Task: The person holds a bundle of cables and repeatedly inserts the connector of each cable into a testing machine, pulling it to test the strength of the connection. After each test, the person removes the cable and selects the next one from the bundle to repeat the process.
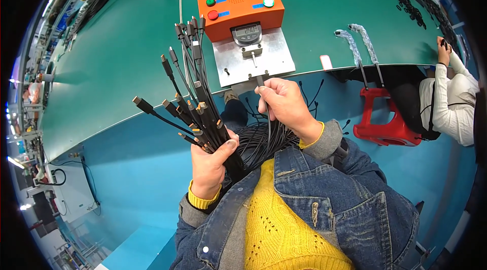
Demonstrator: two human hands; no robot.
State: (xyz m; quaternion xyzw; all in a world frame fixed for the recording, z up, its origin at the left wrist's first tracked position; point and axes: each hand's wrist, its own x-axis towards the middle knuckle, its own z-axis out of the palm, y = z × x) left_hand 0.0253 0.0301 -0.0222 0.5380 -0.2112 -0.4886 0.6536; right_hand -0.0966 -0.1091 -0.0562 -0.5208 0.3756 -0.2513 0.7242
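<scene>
Left of center in the frame, the left hand is closed around a bundle of black cables, plugs fanning toward the upper left. At center, the right hand pinches 1 cable end at the lower edge of a metal plate. At upper center sit a gauge and an orange box with 2 green buttons; a red stool stands at right.

Matt plastic cable plugs, smooth metal plate, glossy plastic stool; rough denim jacket
</scene>
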